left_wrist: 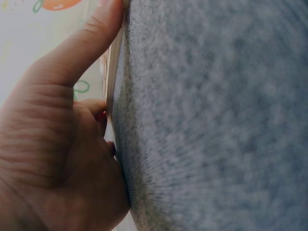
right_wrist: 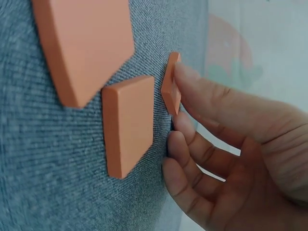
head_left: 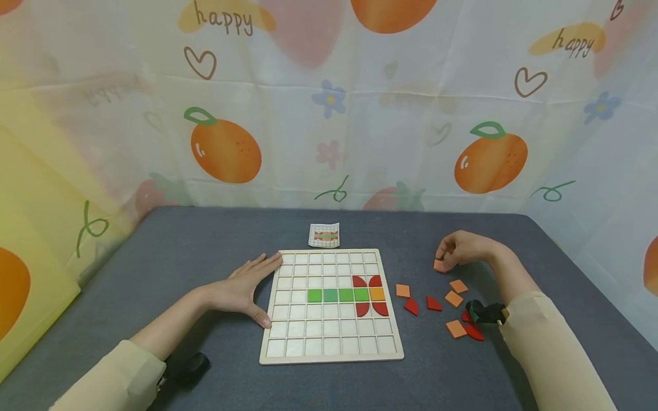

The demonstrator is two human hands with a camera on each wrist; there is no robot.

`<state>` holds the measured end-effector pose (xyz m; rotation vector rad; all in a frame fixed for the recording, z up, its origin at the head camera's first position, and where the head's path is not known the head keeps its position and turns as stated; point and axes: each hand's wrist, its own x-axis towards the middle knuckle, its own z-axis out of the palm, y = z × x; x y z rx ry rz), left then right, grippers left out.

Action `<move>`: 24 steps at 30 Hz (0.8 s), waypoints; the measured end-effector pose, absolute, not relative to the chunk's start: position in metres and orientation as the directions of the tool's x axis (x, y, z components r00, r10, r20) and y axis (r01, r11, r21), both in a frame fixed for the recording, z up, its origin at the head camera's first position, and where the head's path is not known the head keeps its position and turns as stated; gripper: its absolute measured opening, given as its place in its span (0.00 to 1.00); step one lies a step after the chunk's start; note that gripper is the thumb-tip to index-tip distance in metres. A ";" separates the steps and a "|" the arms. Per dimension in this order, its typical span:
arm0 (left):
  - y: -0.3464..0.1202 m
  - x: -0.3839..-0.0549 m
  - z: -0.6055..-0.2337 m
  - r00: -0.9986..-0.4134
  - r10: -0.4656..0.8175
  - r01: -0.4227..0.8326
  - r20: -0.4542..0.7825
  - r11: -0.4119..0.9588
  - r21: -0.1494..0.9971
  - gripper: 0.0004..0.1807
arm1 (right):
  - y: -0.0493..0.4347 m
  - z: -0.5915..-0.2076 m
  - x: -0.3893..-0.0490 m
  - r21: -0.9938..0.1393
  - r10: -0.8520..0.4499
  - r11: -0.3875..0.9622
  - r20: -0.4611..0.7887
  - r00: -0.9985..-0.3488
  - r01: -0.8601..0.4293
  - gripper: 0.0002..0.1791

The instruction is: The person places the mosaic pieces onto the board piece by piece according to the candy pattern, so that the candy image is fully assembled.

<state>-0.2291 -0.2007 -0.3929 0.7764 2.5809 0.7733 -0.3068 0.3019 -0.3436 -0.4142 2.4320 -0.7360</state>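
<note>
A wooden grid board (head_left: 331, 361) lies on the table. In one of its rows sit several green squares (head_left: 330, 295), ending at the right in a yellow-orange square (head_left: 377, 294) with red quarter-circle pieces (head_left: 362, 310) above and below it. My left hand (head_left: 233, 292) is spread at the board's left side, thumb and fingertips resting on its edge. Right of the board, my right hand (head_left: 466, 250) pinches an orange square tile (right_wrist: 170, 89) between thumb and fingers, low at the tabletop. The right wrist view shows two more orange tiles (right_wrist: 132, 122) flat beside it.
Behind the board lies a small pattern card (head_left: 324, 235). Loose orange squares (head_left: 403, 290) and red quarter-circle pieces (head_left: 434, 303) are scattered between the board and my right forearm. A printed cloth (head_left: 329, 137) hangs behind the dark table (head_left: 216, 354).
</note>
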 end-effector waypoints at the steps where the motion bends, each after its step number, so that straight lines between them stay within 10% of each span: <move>1: -0.201 -0.229 -0.393 -0.795 0.586 0.403 -0.158 0.704 0.585 0.71 | 0.301 -0.344 -0.307 -0.578 -0.432 0.805 -0.422 -0.797 -0.130 0.17; 24: -0.201 -0.228 -0.393 -0.793 0.591 0.406 -0.150 0.696 0.592 0.70 | 0.288 -0.339 -0.301 -0.557 -0.404 0.811 -0.314 -0.859 -0.178 0.10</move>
